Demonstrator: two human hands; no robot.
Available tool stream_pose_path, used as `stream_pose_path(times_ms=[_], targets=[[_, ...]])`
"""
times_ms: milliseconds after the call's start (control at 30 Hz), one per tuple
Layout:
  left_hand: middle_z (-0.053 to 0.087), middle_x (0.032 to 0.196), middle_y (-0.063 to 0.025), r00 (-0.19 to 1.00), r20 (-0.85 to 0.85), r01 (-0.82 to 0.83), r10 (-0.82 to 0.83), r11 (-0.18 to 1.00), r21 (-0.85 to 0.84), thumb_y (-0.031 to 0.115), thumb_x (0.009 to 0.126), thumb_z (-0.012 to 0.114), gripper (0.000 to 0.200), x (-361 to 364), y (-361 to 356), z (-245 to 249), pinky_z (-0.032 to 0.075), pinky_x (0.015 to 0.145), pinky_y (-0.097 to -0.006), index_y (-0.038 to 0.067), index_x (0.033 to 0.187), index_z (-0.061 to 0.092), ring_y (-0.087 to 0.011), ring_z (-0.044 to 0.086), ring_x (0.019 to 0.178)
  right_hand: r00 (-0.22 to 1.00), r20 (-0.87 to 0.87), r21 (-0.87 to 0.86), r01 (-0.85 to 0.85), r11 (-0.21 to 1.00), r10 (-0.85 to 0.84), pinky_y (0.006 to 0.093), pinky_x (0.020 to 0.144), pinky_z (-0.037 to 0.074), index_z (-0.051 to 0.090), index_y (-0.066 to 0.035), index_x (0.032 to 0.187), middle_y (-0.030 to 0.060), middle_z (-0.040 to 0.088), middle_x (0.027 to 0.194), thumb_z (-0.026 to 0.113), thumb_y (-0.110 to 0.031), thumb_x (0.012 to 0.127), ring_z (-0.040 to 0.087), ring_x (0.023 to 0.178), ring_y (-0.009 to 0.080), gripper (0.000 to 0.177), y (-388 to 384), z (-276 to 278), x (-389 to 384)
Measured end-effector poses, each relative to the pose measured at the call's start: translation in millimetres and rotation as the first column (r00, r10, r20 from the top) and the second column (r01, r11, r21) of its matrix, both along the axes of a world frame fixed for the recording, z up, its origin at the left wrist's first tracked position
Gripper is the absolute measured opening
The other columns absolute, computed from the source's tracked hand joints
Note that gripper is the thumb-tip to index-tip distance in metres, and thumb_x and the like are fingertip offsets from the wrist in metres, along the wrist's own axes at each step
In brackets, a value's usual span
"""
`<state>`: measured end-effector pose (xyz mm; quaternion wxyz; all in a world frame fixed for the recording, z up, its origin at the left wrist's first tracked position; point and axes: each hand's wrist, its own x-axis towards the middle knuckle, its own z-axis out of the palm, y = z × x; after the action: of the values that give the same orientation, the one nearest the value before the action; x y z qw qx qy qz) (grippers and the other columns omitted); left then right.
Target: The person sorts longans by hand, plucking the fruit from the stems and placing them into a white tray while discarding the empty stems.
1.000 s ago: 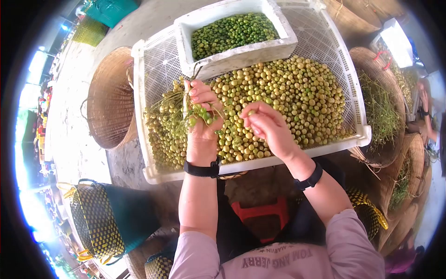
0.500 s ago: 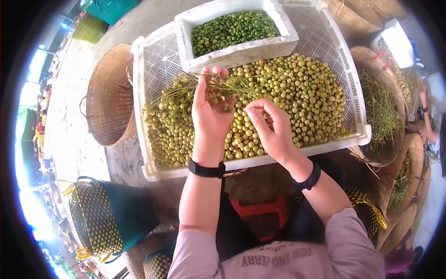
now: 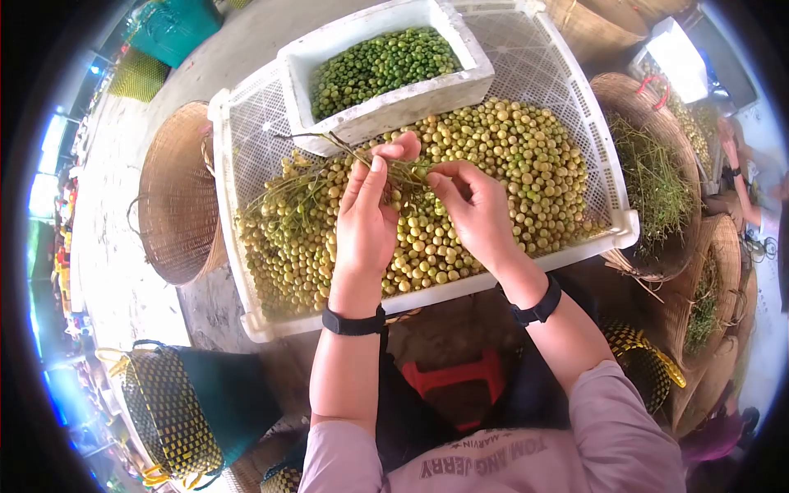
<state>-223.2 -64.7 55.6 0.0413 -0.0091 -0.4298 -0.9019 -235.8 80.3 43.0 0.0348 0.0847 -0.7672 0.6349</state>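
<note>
My left hand (image 3: 366,218) is closed around a bunch of thin, branching fruit stalks (image 3: 349,150), thumb pressed against the fingers. One dark stem sticks out past the fingertips to the upper left. At the other end of the bunch, my right hand (image 3: 475,209) pinches thumb and forefinger together; what lies between them is too small to make out. Both hands hover over small round yellow-green fruits (image 3: 514,181) heaped in a white plastic tray (image 3: 436,297). More stalks with fruit (image 3: 283,197) lie at the heap's left side.
A white foam box (image 3: 403,108) of small dark green fruits (image 3: 386,70) sits on the tray's far part. Woven baskets stand left (image 3: 177,197) and right (image 3: 604,90), the right one holding stripped stalks (image 3: 649,181). A checkered bag (image 3: 168,411) is at lower left. Another person's arm (image 3: 740,172) shows far right.
My left hand has turned from palm up to closed around the stalks, which now tilt upward to the left. My right hand has risen slightly to meet the bunch. The whole view has shifted a little.
</note>
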Motion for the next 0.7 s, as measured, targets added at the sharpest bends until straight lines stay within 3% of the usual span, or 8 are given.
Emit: stream_pose_path(times_ms=[100,167,267,300,400,467,533,700], targets=[[0.053,0.133,-0.0151,0.999,-0.013,0.050,-0.051,0.995,-0.087,0.015,0.102,0.040,0.024,3.7,2.9,1.5,0.034,0.109,-0.0374,0.004,0.110,0.059,-0.0245,0.048,0.126,0.997,0.070,-0.040,-0.026,0.999,0.029,0.0262,0.045,0.035,0.067,-0.001,0.093,0.0020,0.055,0.055,0.068,-0.019,0.088,0.047,0.048,0.0078,0.019,2.1,2.1,2.2],[0.052,0.134,-0.0151,0.995,-0.069,0.037,-0.065,0.937,-0.348,0.017,0.102,0.040,0.024,3.5,4.3,3.1,0.035,0.108,-0.0381,0.004,0.110,0.059,-0.0249,0.047,0.128,0.999,0.045,0.132,-0.022,0.991,0.017,0.0268,0.044,0.035,0.067,-0.001,0.093,0.0035,0.055,0.055,0.069,-0.020,0.087,0.047,0.046,0.0092,0.020,6.3,5.9,1.8],[0.054,0.132,-0.0126,0.997,-0.006,0.059,-0.072,0.860,-0.507,0.017,0.100,0.047,0.020,6.1,3.5,7.0,0.040,0.102,-0.0351,0.005,0.111,0.059,-0.0218,0.052,0.118,0.987,-0.162,0.205,0.052,0.977,-0.018,0.0287,0.045,0.036,0.066,-0.002,0.089,0.0071,0.055,0.056,0.069,-0.012,0.085,0.049,0.047,0.0123,0.011,4.2,-3.7,-1.3],[0.055,0.132,-0.0132,0.997,0.004,0.069,-0.078,0.857,-0.511,0.017,0.099,0.049,0.020,8.6,3.5,6.1,0.038,0.104,-0.0360,0.005,0.110,0.061,-0.0239,0.049,0.124,0.998,-0.064,0.216,0.007,0.976,0.007,0.0268,0.046,0.035,0.065,-0.002,0.088,0.0053,0.052,0.057,0.068,-0.009,0.084,0.046,0.049,0.0094,0.009,4.3,3.8,-0.2],[0.058,0.123,-0.0121,0.996,-0.063,0.016,-0.063,0.825,-0.565,0.012,0.097,0.052,0.016,2.8,1.5,-9.5,0.047,0.091,-0.0294,0.002,0.106,0.060,-0.0150,0.057,0.107,0.996,0.050,-0.058,-0.068,0.996,0.071,0.0215,0.050,0.031,0.059,-0.003,0.093,-0.0066,0.045,0.065,0.067,-0.005,0.084,0.040,0.058,0.0038,0.013,10.5,-30.3,-10.1],[0.064,0.097,-0.0040,0.997,0.075,0.039,0.009,0.794,-0.606,0.015,0.098,0.051,0.018,6.2,0.5,2.7,0.049,0.073,-0.0249,0.000,0.103,0.060,-0.0081,0.059,0.084,0.979,0.157,-0.122,-0.110,0.986,0.128,0.0216,0.059,0.034,0.055,-0.003,0.094,-0.0046,0.048,0.077,0.061,-0.009,0.088,0.042,0.067,0.0040,0.010,12.2,-14.7,-7.7],[0.064,0.090,-0.0030,0.994,0.052,-0.052,0.096,0.836,-0.546,0.015,0.100,0.049,0.019,6.7,-2.0,5.9,0.049,0.073,-0.0249,0.000,0.100,0.059,-0.0081,0.058,0.083,0.935,0.321,-0.230,-0.076,0.970,0.149,0.0200,0.057,0.030,0.056,-0.006,0.095,-0.0078,0.046,0.079,0.056,-0.013,0.090,0.039,0.066,0.0031,0.009,15.5,-11.3,-6.9],[0.064,0.087,-0.0042,0.983,0.013,-0.169,0.181,0.939,-0.299,0.021,0.102,0.047,0.025,1.6,-13.3,-1.2,0.048,0.073,-0.0255,0.000,0.094,0.056,-0.0094,0.060,0.080,0.930,0.252,-0.250,-0.203,0.947,0.266,0.0197,0.049,0.021,0.057,-0.011,0.094,-0.0088,0.035,0.065,0.046,-0.023,0.096,0.030,0.056,0.0018,0.016,7.7,1.6,3.4]])
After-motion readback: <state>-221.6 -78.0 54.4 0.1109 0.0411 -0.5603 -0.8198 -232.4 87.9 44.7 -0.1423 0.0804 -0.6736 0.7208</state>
